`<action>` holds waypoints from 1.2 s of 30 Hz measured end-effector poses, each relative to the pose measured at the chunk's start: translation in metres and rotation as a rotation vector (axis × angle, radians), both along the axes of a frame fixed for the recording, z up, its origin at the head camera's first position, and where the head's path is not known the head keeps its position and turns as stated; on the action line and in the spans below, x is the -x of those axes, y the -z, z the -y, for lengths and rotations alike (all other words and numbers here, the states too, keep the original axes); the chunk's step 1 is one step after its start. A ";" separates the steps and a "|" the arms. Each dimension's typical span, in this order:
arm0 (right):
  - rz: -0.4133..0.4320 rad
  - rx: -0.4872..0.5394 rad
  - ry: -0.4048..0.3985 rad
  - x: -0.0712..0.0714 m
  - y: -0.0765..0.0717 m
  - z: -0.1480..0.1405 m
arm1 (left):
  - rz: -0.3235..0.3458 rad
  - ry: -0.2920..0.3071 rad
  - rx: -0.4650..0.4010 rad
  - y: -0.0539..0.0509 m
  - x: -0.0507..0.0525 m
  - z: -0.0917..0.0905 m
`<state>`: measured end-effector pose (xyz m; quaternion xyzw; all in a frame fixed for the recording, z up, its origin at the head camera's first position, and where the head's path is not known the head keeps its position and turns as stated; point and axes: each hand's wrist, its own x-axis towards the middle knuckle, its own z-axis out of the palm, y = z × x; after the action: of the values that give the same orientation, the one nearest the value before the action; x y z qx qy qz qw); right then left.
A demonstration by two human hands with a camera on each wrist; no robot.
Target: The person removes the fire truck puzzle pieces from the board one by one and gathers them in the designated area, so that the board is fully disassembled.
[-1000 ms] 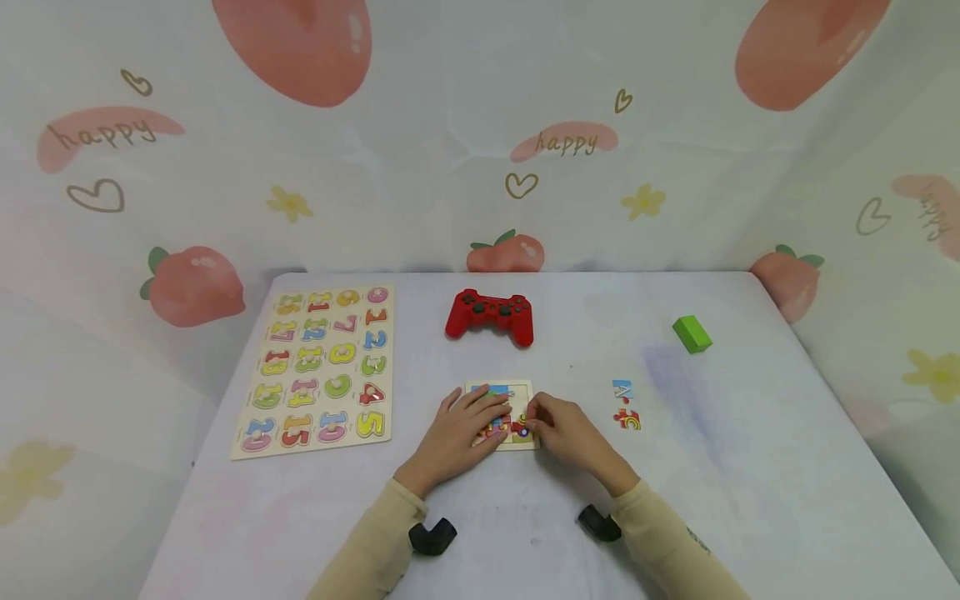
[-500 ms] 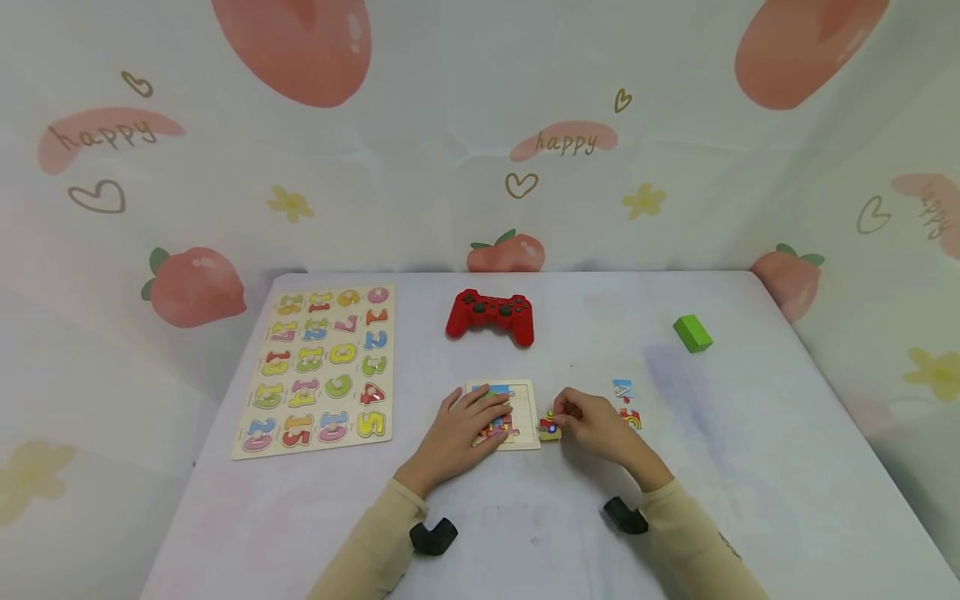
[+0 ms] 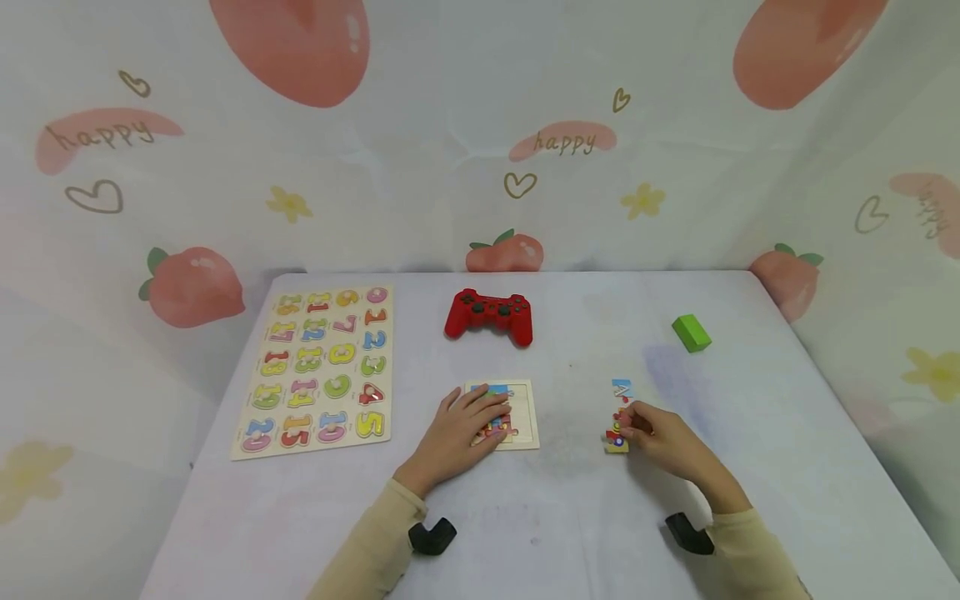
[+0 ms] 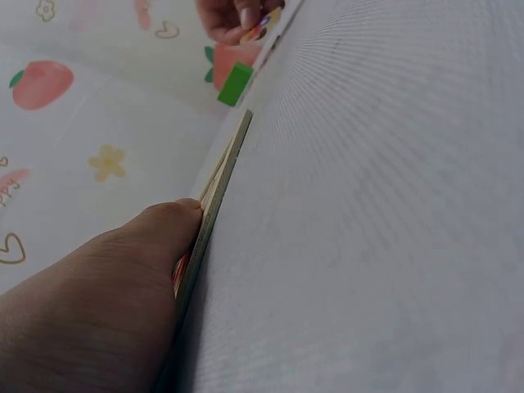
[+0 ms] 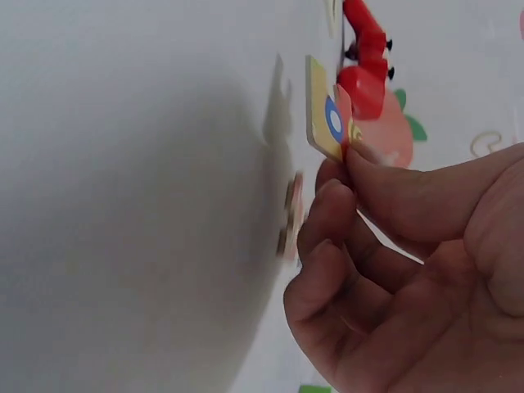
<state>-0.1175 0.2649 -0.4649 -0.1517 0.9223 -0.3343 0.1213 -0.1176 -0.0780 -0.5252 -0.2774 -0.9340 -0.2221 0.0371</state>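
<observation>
My left hand [image 3: 459, 429] rests flat with spread fingers on a small wooden jigsaw tray [image 3: 531, 417], covering part of its picture. The tray's right side shows bare wood. In the left wrist view, the thumb [image 4: 164, 229] presses the tray's edge [image 4: 217, 192]. Off to the right, my right hand [image 3: 671, 442] pinches a puzzle piece [image 3: 617, 443] with a wheel picture between thumb and index finger. The right wrist view shows this piece [image 5: 321, 106] held above the cloth. Just beyond it lies a blue lettered puzzle piece [image 3: 622, 388]; a red piece nearby is mostly hidden.
A wooden number board [image 3: 315, 375] lies on the left of the white-covered table [image 3: 480, 517]. A red game controller [image 3: 489, 317] sits behind the tray. Toward the back right is a green block [image 3: 692, 333]. A printed cloth backdrop [image 3: 420, 167] stands behind the table.
My right hand has lifted the wheel piece out of the tray's right side and carried it rightward, near the loose pieces. The left hand has stayed on the tray.
</observation>
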 end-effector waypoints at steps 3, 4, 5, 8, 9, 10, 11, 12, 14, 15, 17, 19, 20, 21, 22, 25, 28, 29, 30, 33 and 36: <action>0.038 -0.011 -0.003 -0.003 0.001 -0.009 | 0.008 -0.005 0.018 0.001 0.000 0.001; 0.051 -0.014 -0.010 -0.004 0.002 -0.011 | 0.009 -0.006 0.022 0.001 0.000 0.001; 0.063 -0.017 -0.015 -0.005 0.002 -0.013 | 0.011 -0.007 0.024 0.001 0.000 0.001; 0.081 -0.016 -0.043 -0.006 0.004 -0.020 | 0.012 -0.008 0.023 0.001 0.000 0.001; 0.083 -0.014 -0.051 -0.006 0.004 -0.021 | 0.011 -0.008 0.022 0.002 0.000 0.001; 0.081 -0.018 -0.057 -0.006 0.005 -0.022 | 0.011 -0.009 0.022 0.002 0.000 0.001; 0.076 -0.024 -0.058 -0.006 0.005 -0.023 | 0.009 -0.009 0.022 0.002 0.001 0.001; 0.070 -0.030 -0.057 -0.006 0.005 -0.024 | 0.007 -0.009 0.022 0.003 0.001 0.001; 0.058 -0.038 -0.054 -0.006 0.003 -0.024 | 0.006 -0.008 0.021 0.003 0.001 0.002; 0.052 -0.041 -0.056 -0.006 0.002 -0.023 | 0.004 -0.007 0.019 0.003 0.001 0.002; 0.043 -0.046 -0.058 -0.006 0.001 -0.023 | 0.000 -0.004 0.012 0.004 0.001 0.002; 0.035 -0.045 -0.065 -0.005 0.001 -0.023 | -0.002 -0.002 0.007 0.003 0.001 0.002; 0.031 -0.048 -0.069 -0.005 0.001 -0.024 | -0.001 -0.002 0.005 0.003 0.001 0.002; 0.027 -0.054 -0.067 -0.004 0.001 -0.024 | -0.002 -0.002 0.005 0.003 0.001 0.001; 0.026 -0.059 -0.066 -0.004 0.001 -0.024 | -0.002 -0.002 0.004 0.003 0.001 0.001; 0.022 -0.072 -0.056 -0.004 0.003 -0.025 | 0.001 -0.004 0.001 0.003 0.000 0.001; 0.023 -0.075 -0.046 -0.004 0.005 -0.025 | -0.001 -0.004 -0.007 0.002 0.000 0.001; 0.025 -0.072 -0.042 -0.004 0.006 -0.025 | -0.002 -0.005 -0.008 0.002 0.000 0.000; 0.028 -0.071 -0.038 -0.004 0.007 -0.025 | -0.005 -0.004 -0.009 0.001 0.000 0.000; 0.035 -0.075 -0.026 -0.004 0.008 -0.025 | -0.008 -0.002 -0.008 0.000 0.000 0.001; 0.026 -0.101 -0.022 -0.004 0.007 -0.023 | -0.009 0.001 -0.009 -0.001 -0.001 0.001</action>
<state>-0.1131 0.2879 -0.4718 -0.1510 0.9345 -0.2880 0.1446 -0.1170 -0.0787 -0.5246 -0.2787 -0.9326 -0.2252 0.0423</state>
